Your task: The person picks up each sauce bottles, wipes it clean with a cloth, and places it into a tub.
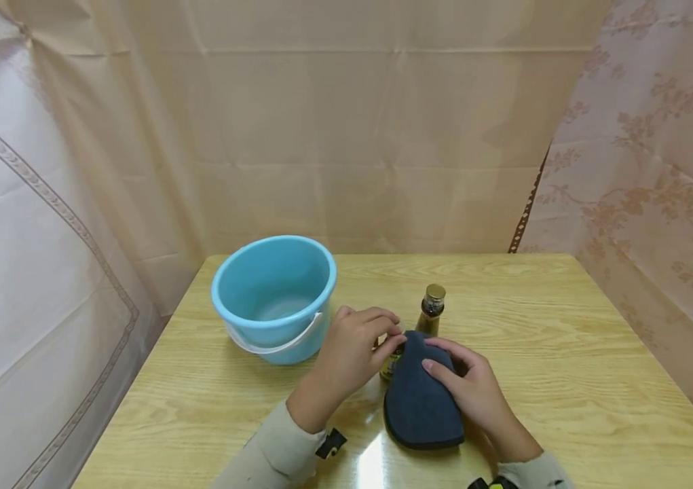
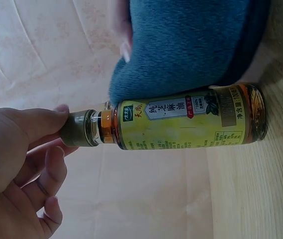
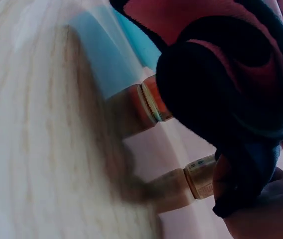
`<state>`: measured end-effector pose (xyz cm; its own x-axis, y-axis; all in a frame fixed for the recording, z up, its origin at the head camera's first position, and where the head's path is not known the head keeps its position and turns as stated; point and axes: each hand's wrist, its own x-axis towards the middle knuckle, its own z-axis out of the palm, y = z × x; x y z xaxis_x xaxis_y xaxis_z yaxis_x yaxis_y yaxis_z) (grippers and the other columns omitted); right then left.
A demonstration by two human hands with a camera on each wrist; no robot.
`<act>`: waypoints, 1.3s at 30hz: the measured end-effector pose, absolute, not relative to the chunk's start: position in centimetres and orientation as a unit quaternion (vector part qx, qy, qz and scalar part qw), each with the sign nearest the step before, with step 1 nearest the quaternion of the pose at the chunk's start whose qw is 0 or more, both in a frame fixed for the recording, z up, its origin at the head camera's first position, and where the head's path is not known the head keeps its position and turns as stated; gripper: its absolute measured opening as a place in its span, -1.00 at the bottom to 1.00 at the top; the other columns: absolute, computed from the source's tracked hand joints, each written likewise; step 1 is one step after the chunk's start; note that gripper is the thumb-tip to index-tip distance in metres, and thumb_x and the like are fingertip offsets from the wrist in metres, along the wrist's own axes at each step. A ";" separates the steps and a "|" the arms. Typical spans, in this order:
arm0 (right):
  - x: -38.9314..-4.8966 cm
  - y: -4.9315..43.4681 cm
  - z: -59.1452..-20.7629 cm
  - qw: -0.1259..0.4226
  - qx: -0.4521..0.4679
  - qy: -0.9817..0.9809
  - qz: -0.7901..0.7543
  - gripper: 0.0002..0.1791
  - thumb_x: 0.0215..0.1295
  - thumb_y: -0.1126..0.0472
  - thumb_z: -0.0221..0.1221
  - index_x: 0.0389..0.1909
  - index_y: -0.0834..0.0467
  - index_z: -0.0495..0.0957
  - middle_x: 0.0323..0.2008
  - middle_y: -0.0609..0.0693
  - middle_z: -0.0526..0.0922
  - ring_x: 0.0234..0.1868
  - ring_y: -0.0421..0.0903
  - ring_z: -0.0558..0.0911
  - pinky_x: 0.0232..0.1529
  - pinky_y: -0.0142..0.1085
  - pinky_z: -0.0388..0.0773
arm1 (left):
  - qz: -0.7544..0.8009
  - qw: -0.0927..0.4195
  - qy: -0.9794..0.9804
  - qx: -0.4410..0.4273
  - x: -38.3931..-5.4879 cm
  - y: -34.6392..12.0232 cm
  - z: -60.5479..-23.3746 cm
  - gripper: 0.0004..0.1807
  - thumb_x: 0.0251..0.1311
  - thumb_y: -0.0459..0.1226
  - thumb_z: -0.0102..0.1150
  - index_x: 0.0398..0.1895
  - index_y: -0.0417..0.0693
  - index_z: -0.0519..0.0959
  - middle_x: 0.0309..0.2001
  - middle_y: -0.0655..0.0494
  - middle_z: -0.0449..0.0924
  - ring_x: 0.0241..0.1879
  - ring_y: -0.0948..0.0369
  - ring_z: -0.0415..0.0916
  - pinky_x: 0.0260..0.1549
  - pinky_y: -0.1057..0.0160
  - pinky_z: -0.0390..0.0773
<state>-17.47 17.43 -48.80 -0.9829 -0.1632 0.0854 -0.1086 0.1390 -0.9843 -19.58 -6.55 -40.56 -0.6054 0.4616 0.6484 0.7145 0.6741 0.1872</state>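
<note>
My left hand (image 1: 349, 346) pinches the cap (image 2: 78, 128) of a small sesame oil bottle (image 2: 171, 122) with a yellow label, which stands upright on the table. My right hand (image 1: 477, 387) grips a folded dark blue cloth (image 1: 421, 404), thumb on its near face. In the left wrist view the cloth lies against or very close beside the labelled bottle. Reddish inner layers of the cloth (image 3: 201, 117) show in the right wrist view. Just behind the cloth stands a second, taller bottle (image 1: 430, 309) with a gold cap, its lower part hidden.
A light blue bucket (image 1: 274, 339) with a white handle stands to the left of my hands. The wooden table (image 1: 566, 380) reaches back to a beige curtain (image 1: 370, 136). Patterned cloth hangs on both sides.
</note>
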 end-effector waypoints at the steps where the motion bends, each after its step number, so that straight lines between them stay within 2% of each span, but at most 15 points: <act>1: -17.5 17.4 -48.8 0.025 -0.087 0.755 -0.649 -0.58 0.43 0.09 0.31 0.27 0.03 0.60 0.14 0.22 0.66 -0.03 -0.02 0.77 -0.16 -0.13 0.74 | -0.223 0.286 -0.868 -0.338 -19.6 -6.6 -40.6 -0.92 0.25 -0.10 0.46 -0.28 0.18 0.77 -0.12 0.31 0.78 -0.26 0.40 0.67 -0.30 0.28 0.32; 7: -17.8 17.4 -49.1 0.034 -0.073 0.770 -0.633 -0.58 0.39 0.05 0.35 0.22 -0.01 0.63 0.06 0.18 0.69 -0.06 -0.02 0.76 -0.16 -0.16 0.73 | -0.234 0.280 -0.868 -0.337 -19.6 -6.6 -40.6 -0.93 0.26 -0.12 0.46 -0.27 0.16 0.77 -0.12 0.26 0.79 -0.35 0.40 0.63 -0.33 0.29 0.27; 10: -18.0 17.4 -49.3 0.039 -0.071 0.786 -0.613 -0.58 0.38 0.02 0.36 0.22 -0.04 0.64 0.10 0.14 0.70 -0.04 -0.04 0.75 -0.14 -0.20 0.71 | -0.231 0.279 -0.868 -0.339 -19.6 -6.6 -40.6 -0.93 0.30 -0.10 0.42 -0.27 0.17 0.77 -0.11 0.27 0.79 -0.37 0.41 0.61 -0.33 0.29 0.26; 15: -18.1 17.5 -49.6 0.050 -0.065 0.810 -0.580 -0.58 0.36 -0.01 0.36 0.22 -0.10 0.64 0.19 0.08 0.67 0.00 -0.03 0.72 -0.11 -0.24 0.68 | -0.230 0.277 -0.870 -0.337 -19.6 -6.6 -40.7 -0.93 0.31 -0.08 0.40 -0.29 0.19 0.76 -0.12 0.29 0.78 -0.26 0.41 0.66 -0.34 0.30 0.25; 20: -18.1 17.4 -49.6 0.054 -0.057 0.822 -0.564 -0.58 0.35 -0.04 0.37 0.21 -0.12 0.65 0.16 0.08 0.68 -0.05 -0.04 0.72 -0.15 -0.24 0.67 | -0.233 0.276 -0.871 -0.332 -19.6 -6.5 -40.6 -0.92 0.33 -0.08 0.39 -0.29 0.19 0.75 -0.13 0.30 0.78 -0.21 0.42 0.68 -0.36 0.31 0.24; 26: -17.8 17.4 -49.1 0.055 -0.068 0.794 -0.602 -0.59 0.40 -0.02 0.33 0.23 -0.06 0.64 0.10 0.12 0.71 -0.10 -0.02 0.76 -0.18 -0.19 0.71 | -0.224 0.277 -0.875 -0.327 -19.5 -6.5 -40.6 -0.90 0.33 -0.07 0.38 -0.32 0.19 0.74 -0.13 0.34 0.77 -0.21 0.43 0.68 -0.36 0.33 0.22; 31: -17.5 17.4 -48.5 0.051 -0.083 0.761 -0.641 -0.58 0.45 0.03 0.29 0.27 0.00 0.61 0.07 0.19 0.69 -0.10 0.03 0.78 -0.18 -0.11 0.74 | -0.232 0.281 -0.872 -0.327 -19.5 -6.5 -40.5 -0.94 0.27 -0.12 0.45 -0.33 0.18 0.75 -0.14 0.33 0.78 -0.24 0.41 0.68 -0.37 0.32 0.21; 39: -17.1 17.5 -48.1 0.026 -0.096 0.737 -0.668 -0.57 0.52 0.13 0.21 0.34 0.12 0.54 0.03 0.20 0.67 -0.09 0.05 0.78 -0.19 -0.06 0.75 | -0.235 0.272 -0.871 -0.335 -19.5 -6.4 -40.4 -0.96 0.27 -0.13 0.44 -0.29 0.17 0.79 -0.13 0.32 0.80 -0.41 0.43 0.60 -0.35 0.32 0.22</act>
<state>-17.11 17.49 -48.07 -0.9802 -0.1764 0.0899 -0.1067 0.0883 -0.9904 -19.52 -6.45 -40.38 -0.6279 0.4552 0.6312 0.7107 0.6660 0.2267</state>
